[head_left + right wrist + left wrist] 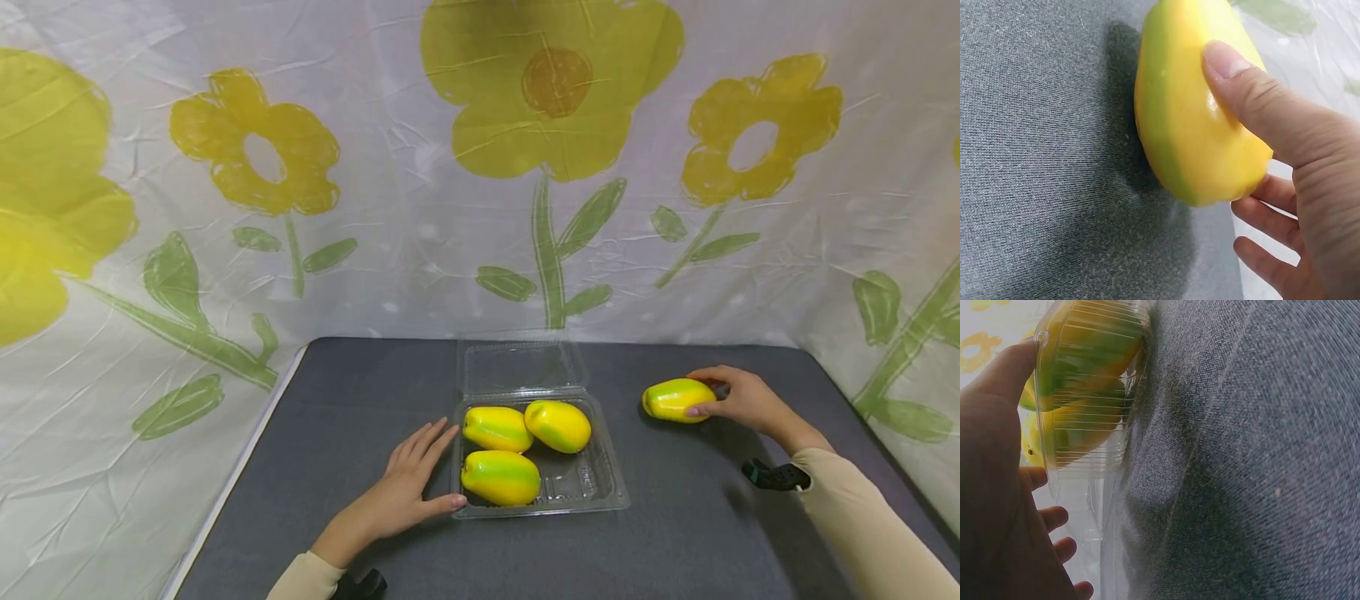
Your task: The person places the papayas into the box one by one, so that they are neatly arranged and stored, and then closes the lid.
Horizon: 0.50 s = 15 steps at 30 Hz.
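My makeshift recording corner, not a real kitchen

I sit at a grey felt-covered table (pixel 375 392); behind it and along both its sides hangs a wrinkled white sheet (pixel 420 250) painted with big yellow flowers, hiding whatever room lies beyond.

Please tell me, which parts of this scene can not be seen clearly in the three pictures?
- Head view: the far side of the loose mango is hidden by the right hand.
- Left wrist view: the mangoes in the clear container are blurred by its ribbed wall; the left hand is dark and cut off by the edge.
- Right wrist view: the fingertips behind the mango are hidden.
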Tool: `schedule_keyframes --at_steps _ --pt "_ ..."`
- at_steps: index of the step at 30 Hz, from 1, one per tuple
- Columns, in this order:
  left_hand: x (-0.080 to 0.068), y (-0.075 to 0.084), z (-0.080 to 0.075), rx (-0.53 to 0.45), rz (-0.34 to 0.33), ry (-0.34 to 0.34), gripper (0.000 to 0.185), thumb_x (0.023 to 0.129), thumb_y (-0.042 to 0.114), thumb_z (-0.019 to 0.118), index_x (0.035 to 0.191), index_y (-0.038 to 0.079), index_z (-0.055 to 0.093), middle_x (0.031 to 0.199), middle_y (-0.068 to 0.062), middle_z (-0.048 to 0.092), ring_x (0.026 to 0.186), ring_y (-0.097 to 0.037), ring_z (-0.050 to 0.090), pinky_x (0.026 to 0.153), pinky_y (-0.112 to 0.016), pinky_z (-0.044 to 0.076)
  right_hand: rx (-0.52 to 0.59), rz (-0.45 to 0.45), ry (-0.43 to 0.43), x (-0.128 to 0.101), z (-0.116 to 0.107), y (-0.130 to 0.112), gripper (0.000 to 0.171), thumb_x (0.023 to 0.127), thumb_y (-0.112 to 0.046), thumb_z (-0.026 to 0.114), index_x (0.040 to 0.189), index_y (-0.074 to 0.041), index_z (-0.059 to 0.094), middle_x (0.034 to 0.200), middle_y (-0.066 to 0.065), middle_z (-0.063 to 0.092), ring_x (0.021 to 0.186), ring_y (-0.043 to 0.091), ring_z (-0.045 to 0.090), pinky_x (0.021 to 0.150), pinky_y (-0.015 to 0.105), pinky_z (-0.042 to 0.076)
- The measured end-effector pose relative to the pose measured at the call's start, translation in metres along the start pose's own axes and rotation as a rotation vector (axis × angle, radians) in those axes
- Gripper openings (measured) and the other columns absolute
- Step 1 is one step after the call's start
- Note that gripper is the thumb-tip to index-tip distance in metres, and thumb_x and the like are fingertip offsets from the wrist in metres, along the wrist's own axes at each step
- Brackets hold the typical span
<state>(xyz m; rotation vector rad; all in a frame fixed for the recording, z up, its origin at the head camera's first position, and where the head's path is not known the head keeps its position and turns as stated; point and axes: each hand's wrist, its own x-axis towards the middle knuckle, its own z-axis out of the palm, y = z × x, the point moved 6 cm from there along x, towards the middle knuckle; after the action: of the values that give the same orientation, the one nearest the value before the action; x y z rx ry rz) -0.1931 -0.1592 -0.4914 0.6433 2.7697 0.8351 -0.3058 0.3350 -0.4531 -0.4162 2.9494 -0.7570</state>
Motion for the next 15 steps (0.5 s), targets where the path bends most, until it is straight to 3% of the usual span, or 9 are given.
schedule_keyframes --at_steps 8,15 --pt "-0.0005 0.0007 0.0012 -0.002 -0.006 -0.007 0.095 0.087 0.067 0.060 0.160 0.033 0.009 0.169 -0.003 0.005 0.156 -0.036 0.007 0.117 -0.071 0.008 0.000 0.005 -0.003 -0.0027 0.0019 -0.0002 0.080 0.078 -0.055 0.078 0.133 -0.001 0.059 0.129 0.023 0.062 0.115 0.039 0.058 0.090 0.054 0.048" --pt "-0.0010 0.0013 0.0005 -0.017 -0.005 -0.014 0.095 0.088 0.065 0.060 0.160 0.033 0.008 0.169 -0.003 0.005 0.156 -0.036 0.006 0.117 -0.071 0.007 -0.004 -0.002 0.000 -0.0017 0.0003 -0.0043 0.071 0.079 -0.054 0.077 0.128 -0.004 0.063 0.125 0.021 0.065 0.114 0.039 0.059 0.091 0.056 0.047"
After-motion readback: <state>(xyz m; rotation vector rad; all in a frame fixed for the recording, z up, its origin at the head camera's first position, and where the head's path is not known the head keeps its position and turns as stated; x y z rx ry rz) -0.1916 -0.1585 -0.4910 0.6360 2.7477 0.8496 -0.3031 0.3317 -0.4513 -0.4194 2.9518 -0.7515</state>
